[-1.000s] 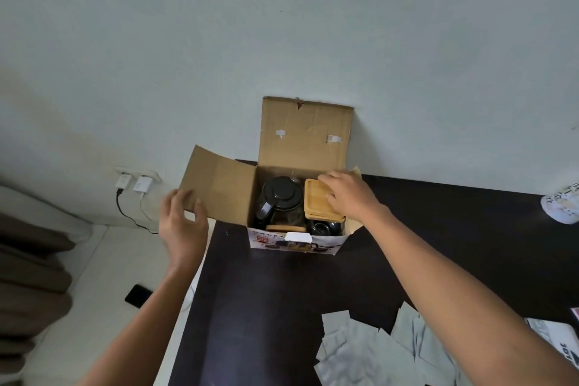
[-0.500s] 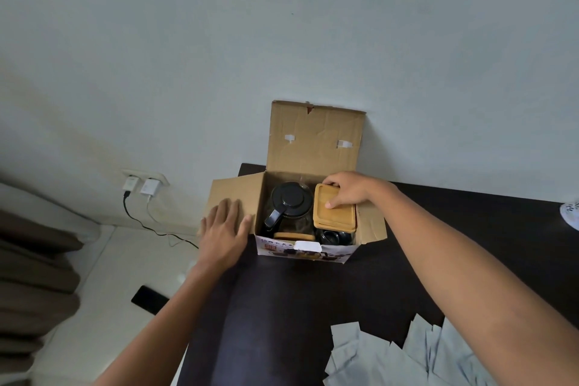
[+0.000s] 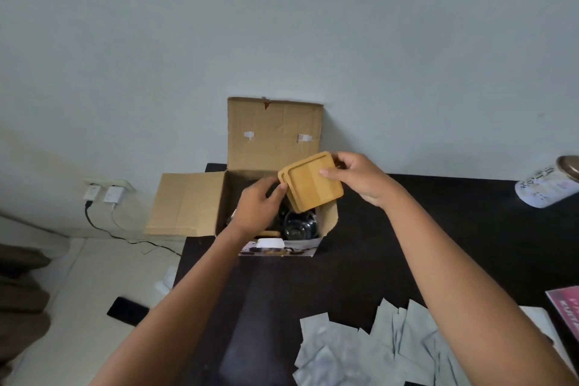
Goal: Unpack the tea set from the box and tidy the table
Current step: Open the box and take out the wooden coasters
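Observation:
An open cardboard box [image 3: 188,204] stands at the far edge of the dark table [image 3: 438,229], its flaps spread left and back. Above the box I hold a stack of square bamboo coasters [image 3: 310,185], tilted. My right hand [image 3: 360,178] grips their right edge. My left hand [image 3: 258,207] touches their left edge with its fingertips and covers the black teapot in the box. Dark glass cups [image 3: 297,226] show in the box's right half below the coasters.
Several grey foil sachets [image 3: 376,351] lie on the near right of the table. A white patterned container [image 3: 545,191] lies at the far right, a pink booklet [image 3: 567,307] at the right edge. Chargers and cables [image 3: 103,197] hang at the wall on the left; a black phone [image 3: 127,310] lies on the floor.
My right hand has lifted the bamboo coasters up out of the box. My left hand has left the box's left flap and come across to the coasters' left edge.

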